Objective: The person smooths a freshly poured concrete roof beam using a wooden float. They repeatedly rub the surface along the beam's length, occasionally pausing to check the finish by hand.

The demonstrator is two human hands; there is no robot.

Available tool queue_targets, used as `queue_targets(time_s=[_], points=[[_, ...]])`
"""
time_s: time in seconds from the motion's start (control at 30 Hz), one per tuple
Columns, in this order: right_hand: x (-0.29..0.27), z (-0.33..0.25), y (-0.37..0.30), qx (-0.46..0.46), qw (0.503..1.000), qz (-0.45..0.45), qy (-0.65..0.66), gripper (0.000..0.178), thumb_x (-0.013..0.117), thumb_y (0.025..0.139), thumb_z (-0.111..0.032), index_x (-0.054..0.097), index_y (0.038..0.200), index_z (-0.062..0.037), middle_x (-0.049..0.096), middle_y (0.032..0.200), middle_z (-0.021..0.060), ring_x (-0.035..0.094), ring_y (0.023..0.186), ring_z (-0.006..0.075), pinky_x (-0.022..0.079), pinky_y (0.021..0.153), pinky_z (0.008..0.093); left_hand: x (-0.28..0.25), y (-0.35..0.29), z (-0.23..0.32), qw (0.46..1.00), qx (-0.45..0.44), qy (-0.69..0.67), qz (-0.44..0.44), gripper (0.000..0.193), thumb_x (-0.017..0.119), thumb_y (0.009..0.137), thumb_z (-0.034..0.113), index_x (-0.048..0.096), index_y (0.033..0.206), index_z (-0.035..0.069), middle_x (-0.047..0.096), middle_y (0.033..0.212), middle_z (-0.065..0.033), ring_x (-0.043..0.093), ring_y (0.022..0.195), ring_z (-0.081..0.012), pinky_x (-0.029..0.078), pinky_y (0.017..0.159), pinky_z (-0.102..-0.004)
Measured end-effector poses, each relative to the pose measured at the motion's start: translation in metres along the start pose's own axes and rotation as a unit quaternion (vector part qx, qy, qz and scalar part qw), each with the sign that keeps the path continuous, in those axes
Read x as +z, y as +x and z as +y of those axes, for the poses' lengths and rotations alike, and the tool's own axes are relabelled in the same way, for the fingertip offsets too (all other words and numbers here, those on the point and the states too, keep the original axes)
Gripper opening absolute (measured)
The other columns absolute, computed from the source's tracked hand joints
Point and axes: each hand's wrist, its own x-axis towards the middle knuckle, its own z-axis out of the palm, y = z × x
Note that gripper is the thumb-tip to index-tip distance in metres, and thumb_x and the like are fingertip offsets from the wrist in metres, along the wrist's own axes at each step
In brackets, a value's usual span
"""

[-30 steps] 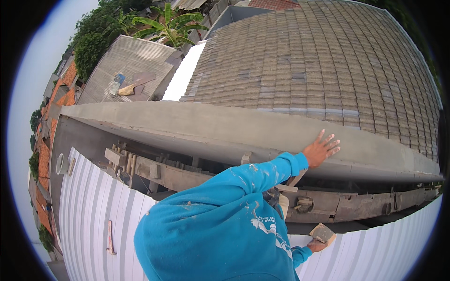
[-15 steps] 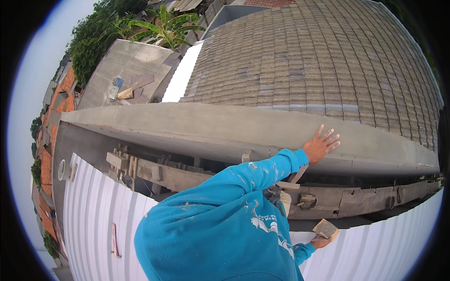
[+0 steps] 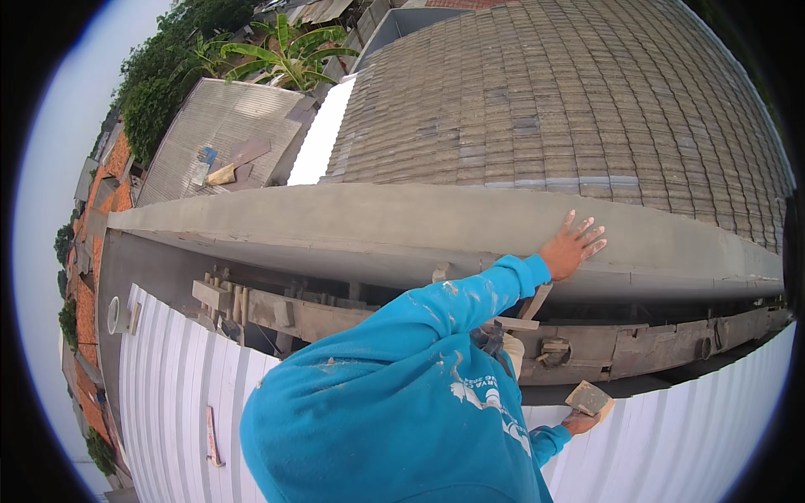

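My left hand (image 3: 572, 250) lies with its fingers spread on the smooth grey cement top of a long parapet wall (image 3: 377, 210). That arm, in a blue sleeve spotted with pale mortar, reaches across to the wall. Lower down at the right, my right hand (image 3: 580, 422) grips a small square plastering float (image 3: 590, 399) by its edge or back. The float's face is grey and crusted, and its sides are yellowish. It is held apart from the wall, over the white ribbed roof. The fingers behind the float are partly hidden.
White ribbed metal roofing (image 3: 180, 369) runs along the near side, with a hammer (image 3: 213, 436) lying on it. Weathered boards (image 3: 327, 323) and wooden blocks line the gap under the wall. Beyond the wall slopes a brown tiled roof (image 3: 520, 92). A wooden strut (image 3: 535, 301) stands below my left hand.
My left hand has moved slightly up and left in view, still spread on the wall. The right hand and the float have risen a little. The whole view has shifted slightly.
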Motion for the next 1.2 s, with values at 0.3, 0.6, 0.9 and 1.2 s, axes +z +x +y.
queue_targets(time_s=[0.3, 0.6, 0.9, 1.2], points=[[-0.038, 0.030, 0.054, -0.004, 1.000, 0.019, 0.022, 0.047, 0.044, 0.103, -0.041, 0.053, 0.133, -0.0059, 0.059, 0.133, 0.0096, 0.059, 0.118, 0.0266, 0.047, 0.095, 0.0450, -0.026, 0.012, 0.002, 0.997, 0.008, 0.023, -0.075, 0.081, 0.063, 0.094, 0.028, 0.019, 0.161, 0.021, 0.016, 0.168, -0.0040, 0.017, 0.154, -0.0321, 0.013, 0.123, -0.0621], [-0.033, 0.042, 0.046, -0.018, 0.997, 0.070, 0.023, 0.044, 0.047, 0.101, -0.044, 0.056, 0.127, -0.0085, 0.067, 0.120, 0.0069, 0.066, 0.102, 0.0230, 0.051, 0.074, 0.0348, -0.020, 0.011, 0.001, 0.996, 0.016, 0.020, -0.084, 0.084, 0.063, 0.093, 0.025, 0.016, 0.162, 0.021, 0.013, 0.169, -0.0035, 0.013, 0.155, -0.0329, 0.008, 0.124, -0.0624], [-0.029, 0.038, 0.039, -0.016, 0.998, 0.039, 0.045, 0.045, 0.048, 0.101, -0.039, 0.056, 0.130, -0.0053, 0.065, 0.124, 0.0092, 0.065, 0.110, 0.0253, 0.054, 0.087, 0.0451, -0.019, 0.010, 0.001, 0.997, 0.025, 0.019, -0.069, 0.085, 0.063, 0.093, 0.025, 0.015, 0.162, 0.022, 0.013, 0.169, -0.0032, 0.014, 0.154, -0.0329, 0.007, 0.124, -0.0620], [-0.021, 0.032, 0.031, -0.024, 0.997, 0.054, 0.051, 0.044, 0.047, 0.102, -0.036, 0.055, 0.130, -0.0028, 0.065, 0.123, 0.0105, 0.065, 0.109, 0.0267, 0.055, 0.087, 0.0431, -0.021, 0.011, 0.002, 0.998, 0.028, -0.004, -0.057, 0.086, 0.066, 0.091, 0.022, 0.018, 0.162, 0.023, 0.016, 0.168, -0.0035, 0.015, 0.154, -0.0331, 0.008, 0.124, -0.0612]])
